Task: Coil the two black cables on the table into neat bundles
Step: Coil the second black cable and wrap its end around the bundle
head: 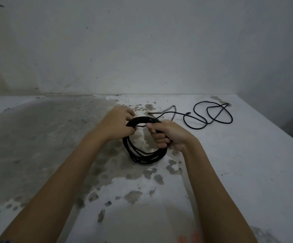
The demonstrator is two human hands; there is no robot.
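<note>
A black cable wound into a round coil (143, 155) hangs upright just above the middle of the table. My right hand (168, 135) is closed around the coil's right side. My left hand (118, 123) pinches its top left, with fingers on a thin strand at the top. A loose tail of the cable (166, 113) runs back and to the right from the coil's top. Beyond it, black cable (212, 114) lies in loose loops on the table at the back right; whether it joins the tail is unclear.
The table (230, 163) is white with grey worn patches and ends at a white wall behind. Its right edge drops off at the far right. A pale blurred shape (138, 223) sits at the bottom centre of the view.
</note>
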